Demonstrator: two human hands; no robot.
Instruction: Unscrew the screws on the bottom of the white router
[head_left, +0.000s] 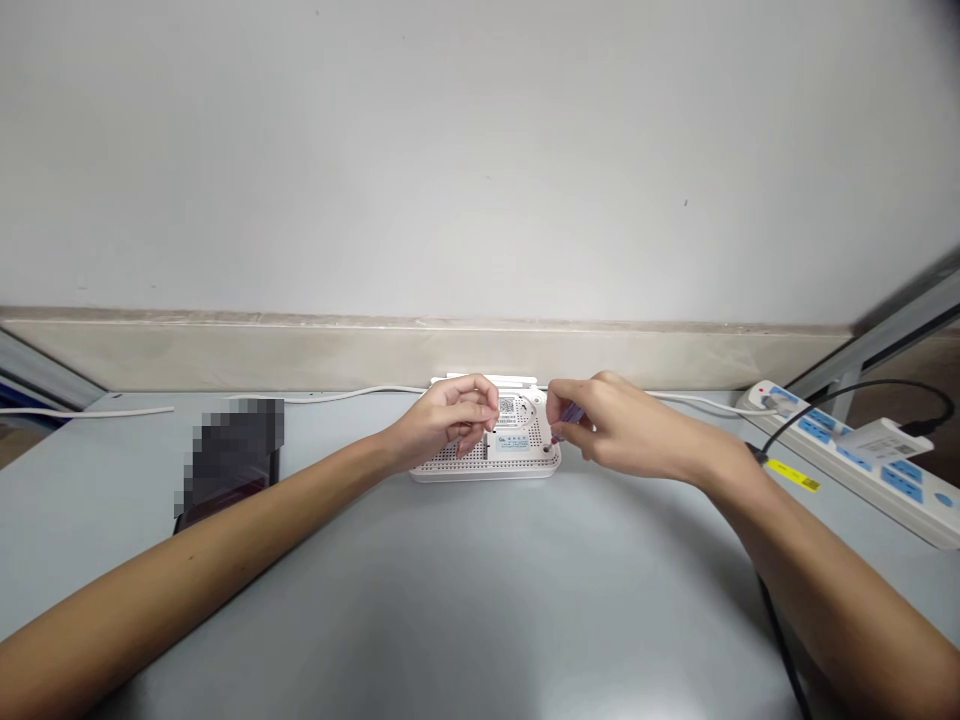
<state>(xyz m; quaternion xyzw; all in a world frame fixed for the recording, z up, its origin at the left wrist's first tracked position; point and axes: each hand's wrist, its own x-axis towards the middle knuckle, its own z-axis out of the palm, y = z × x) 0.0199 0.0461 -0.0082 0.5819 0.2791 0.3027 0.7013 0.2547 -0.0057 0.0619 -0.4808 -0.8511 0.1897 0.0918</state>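
A white router [517,470] with a vented face, a QR-code label [508,408] and a blue-and-white sticker [513,443] lies flat on the grey table, near the wall. Over its left half hovers my left hand [454,415], thumb and fingertips pinched together; whatever they hold, if anything, is too small to make out. At the router's right edge, my right hand [600,420] is closed round a small purplish object [571,412], mostly hidden by the fingers. Its reddish tip points down near a round hole [547,449] in the router's corner.
On the right stands a white power strip [847,455] with blue sockets and a white plug-in adapter [885,440]. A black cable [780,630] runs down the right side. A dark, pixelated device [232,460] lies left. White cable [337,395] follows the wall.
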